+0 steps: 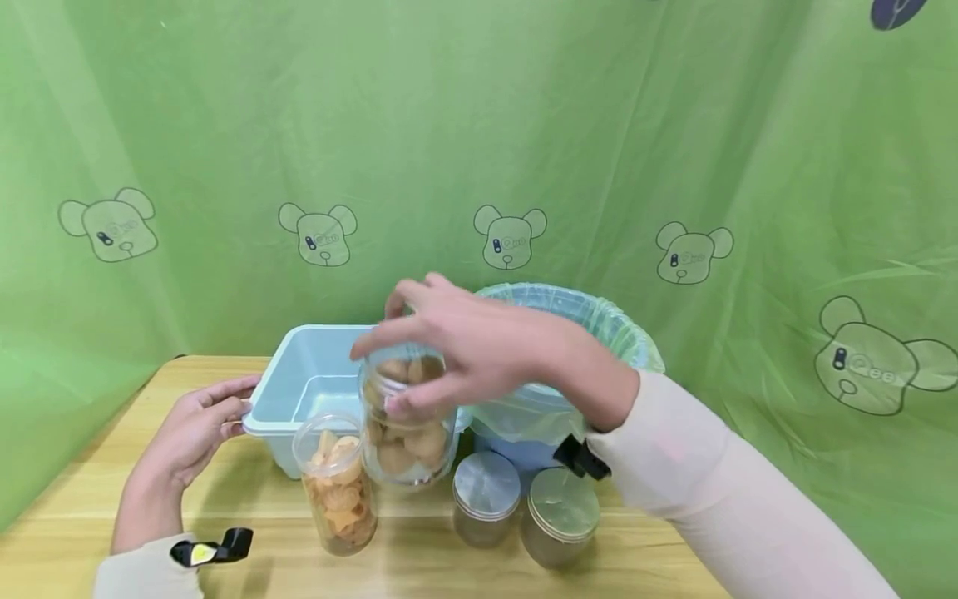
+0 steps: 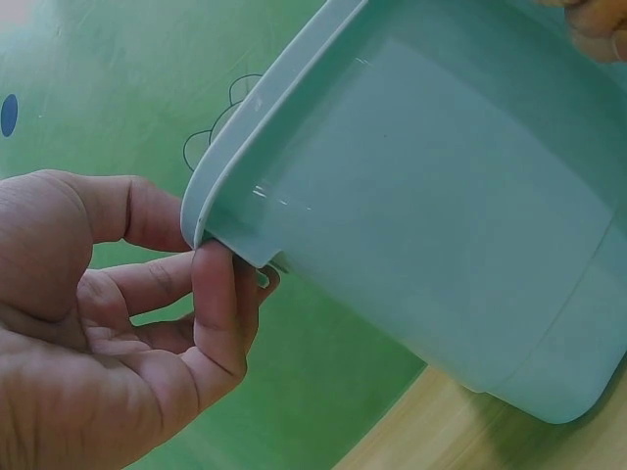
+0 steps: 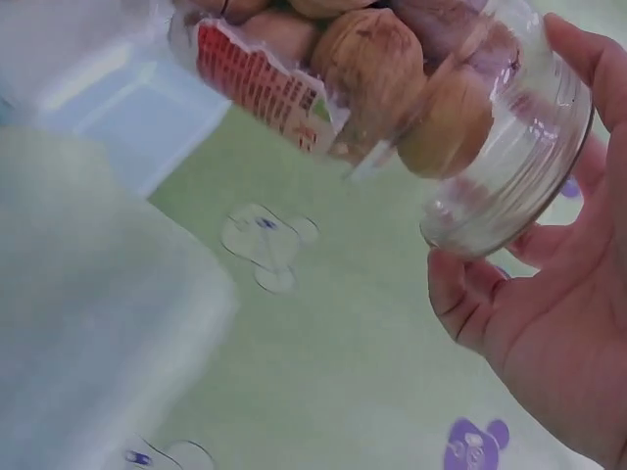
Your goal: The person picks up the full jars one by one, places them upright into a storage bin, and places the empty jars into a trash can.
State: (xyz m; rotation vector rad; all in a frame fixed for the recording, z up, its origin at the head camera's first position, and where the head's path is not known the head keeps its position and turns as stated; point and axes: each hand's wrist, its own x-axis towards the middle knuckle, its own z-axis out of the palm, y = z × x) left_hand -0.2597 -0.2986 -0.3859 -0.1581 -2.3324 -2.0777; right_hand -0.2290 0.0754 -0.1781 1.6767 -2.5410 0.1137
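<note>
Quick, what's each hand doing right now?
Left hand: holding the blue tub by its rim.
Right hand: holding the clear jar of walnuts near its top.

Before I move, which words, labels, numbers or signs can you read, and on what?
"Qee", as best it reads: rightmost bear on the curtain.
Other outlined bears: lettering too blurred.
Held jar: red label, too blurred to read.
Left strap: yellow patch, any marking too small.

L grip (image 1: 200, 424) pinching, R grip (image 1: 455, 339) curled (palm dn), well apart.
</note>
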